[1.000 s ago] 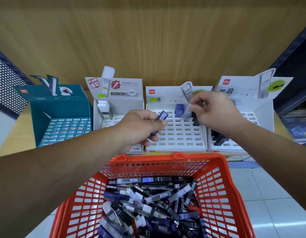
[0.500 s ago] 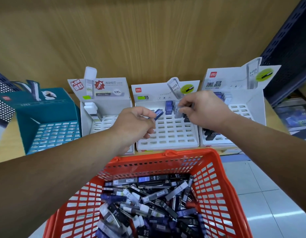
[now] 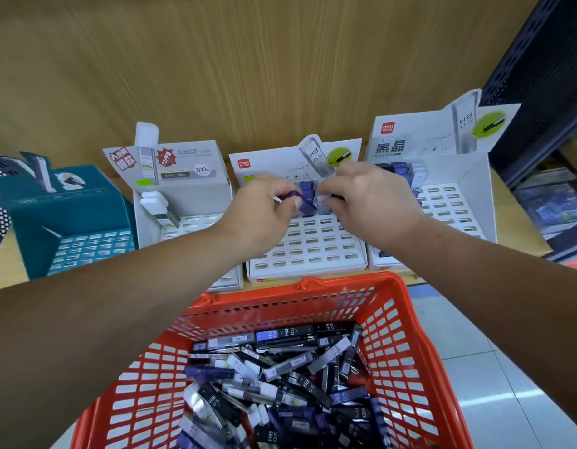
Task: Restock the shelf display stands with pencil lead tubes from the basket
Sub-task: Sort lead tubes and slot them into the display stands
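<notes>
**Notes:** Wood-grain panel (image 3: 280, 76) backed the shelf. Teal stand (image 3: 69, 222) sat at 9 o'clock. Three white ones ran across 12 o'clock: left stand (image 3: 183, 196), middle stand (image 3: 309, 251), right stand (image 3: 449, 205). Red basket (image 3: 407, 335) was at 6 o'clock, heaped with lead tubes (image 3: 280, 377).

**Operator:** And my hands?

**Notes:** Both were over the middle stand's back row. Your left hand (image 3: 261, 218) pinched a blue tube (image 3: 293, 195) between thumb and fingertips, just at 9 o'clock of the standing blue tubes (image 3: 308, 199) in the slots. Your right hand (image 3: 371, 202) was at their 3 o'clock, fingers bunched narrow on a pale tube (image 3: 322, 202) beside that cluster.

**Operator:** How full was the row?

**Notes:** Only that cluster stood there. Your knuckles hid the rest, so I couldn't tell.
</notes>
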